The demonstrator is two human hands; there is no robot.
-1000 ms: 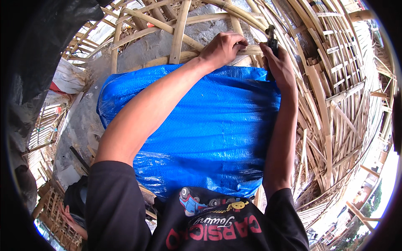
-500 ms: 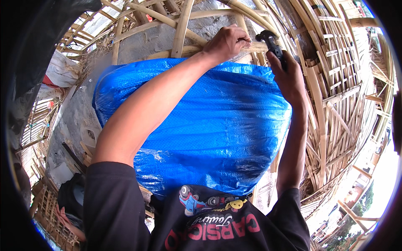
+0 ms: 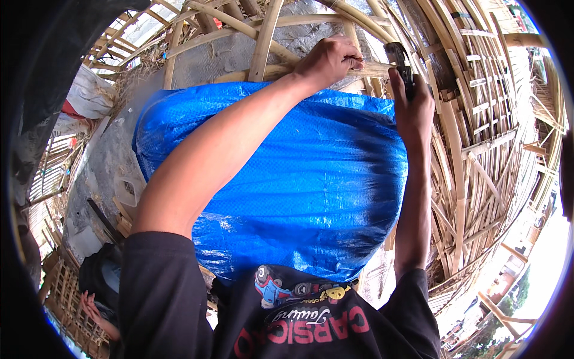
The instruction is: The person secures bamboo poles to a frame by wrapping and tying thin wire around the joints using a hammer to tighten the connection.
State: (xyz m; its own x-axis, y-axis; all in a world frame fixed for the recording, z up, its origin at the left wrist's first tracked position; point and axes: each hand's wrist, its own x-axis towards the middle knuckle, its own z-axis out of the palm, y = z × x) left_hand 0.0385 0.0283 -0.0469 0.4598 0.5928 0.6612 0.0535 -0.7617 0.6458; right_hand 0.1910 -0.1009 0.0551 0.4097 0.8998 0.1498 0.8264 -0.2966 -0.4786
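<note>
- Left hand (image 3: 329, 60): fingers curled and pressed together above the bamboo piece (image 3: 378, 69); whether a small item is pinched inside cannot be told.
- Right hand (image 3: 414, 99): closed around the handle of the black hammer (image 3: 397, 55). The grip below the head presumably keeps the head clear of the fingers.
- Hammer: head uppermost, at the right end of the bamboo piece; contact cannot be confirmed.
- Bamboo piece: located between the hands, just beyond the far edge of the blue sheet (image 3: 299, 173), apparently to sit within easy reach of both.
- Blue sheet: spread beneath the forearms up to the black shirt (image 3: 305, 335), probably as a lap cover.
- Bamboo slats (image 3: 487, 90): right of the right forearm.
</note>
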